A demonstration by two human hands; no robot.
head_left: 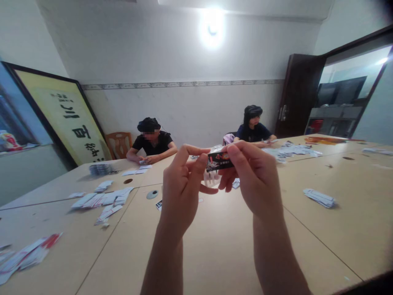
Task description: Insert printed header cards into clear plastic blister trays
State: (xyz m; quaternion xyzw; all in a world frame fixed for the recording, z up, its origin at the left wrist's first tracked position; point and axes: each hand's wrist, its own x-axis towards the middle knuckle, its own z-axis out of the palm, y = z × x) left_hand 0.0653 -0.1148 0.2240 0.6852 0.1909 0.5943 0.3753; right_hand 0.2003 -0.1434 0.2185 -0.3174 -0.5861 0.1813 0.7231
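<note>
Raised above the table, a small black printed card [219, 161] with white, red and orange markings is held between both hands. My left hand [186, 180] pinches its left end with thumb and fingers. The other end is gripped by my right hand [256, 174], thumb on the near face. Behind and below the card is a clear and whitish object [211, 178], mostly hidden by the fingers, so I cannot make out its kind. A small dark-and-white printed piece [159, 205] lies on the table beside my left wrist.
The pale wooden table [215, 254] bears paper strips [104, 198] on the left, a bundle [319, 198] on the right, and a heap [293, 151] at the far right. Two people [152, 141] [253, 125] sit across, hands on the table. A dark door [299, 94] stands open.
</note>
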